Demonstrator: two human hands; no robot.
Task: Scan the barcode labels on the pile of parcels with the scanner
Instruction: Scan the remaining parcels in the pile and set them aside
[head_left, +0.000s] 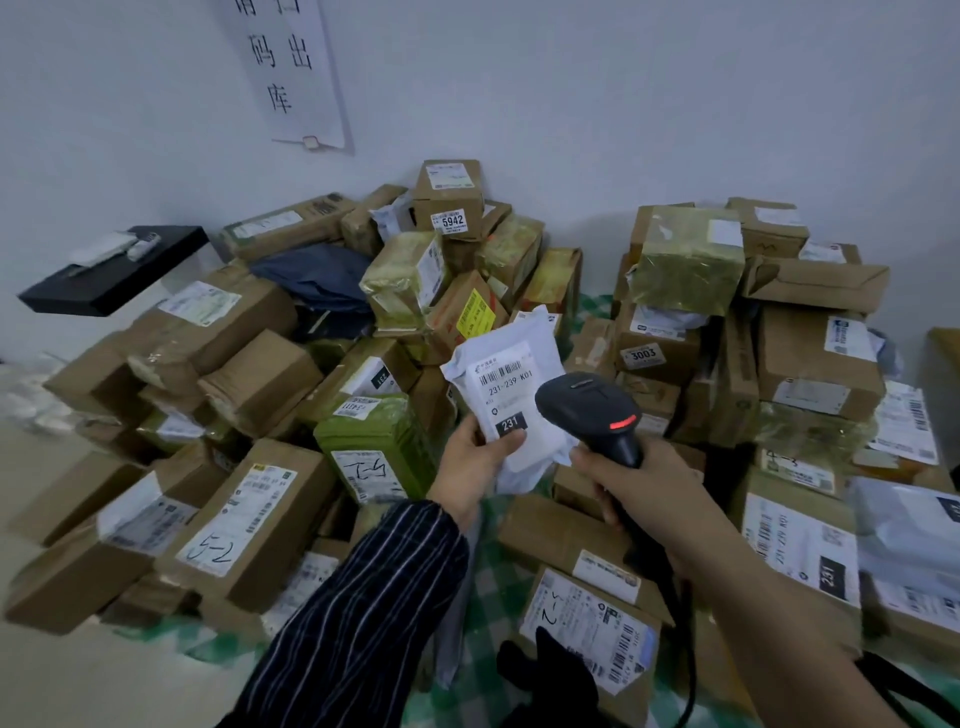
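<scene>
Two hands meet over the pile. The left hand (475, 465), coming out of a striped sleeve (363, 613), pinches the lower edge of a white bag (535, 332) with its thumb on the front beside a black "231" patch. It holds the bag upright, with the label (501, 384) facing the camera. The right hand (631, 488) is wrapped round the handle of a black scanner (584, 408). The scanner's head sits just right of the bag, overlapping its edge, and a red light glows on its back. A dark cable seems to run down under the right forearm, though it is hard to trace.

Around and beyond lie the parcels (260, 379) — mostly brown boxes, some taped green — heaped on a green checked cloth (493, 587) against a white wall. The top box (449, 195) reads "5942". A paper sign (296, 78) hangs above, and a black shelf (114, 270) juts out at left.
</scene>
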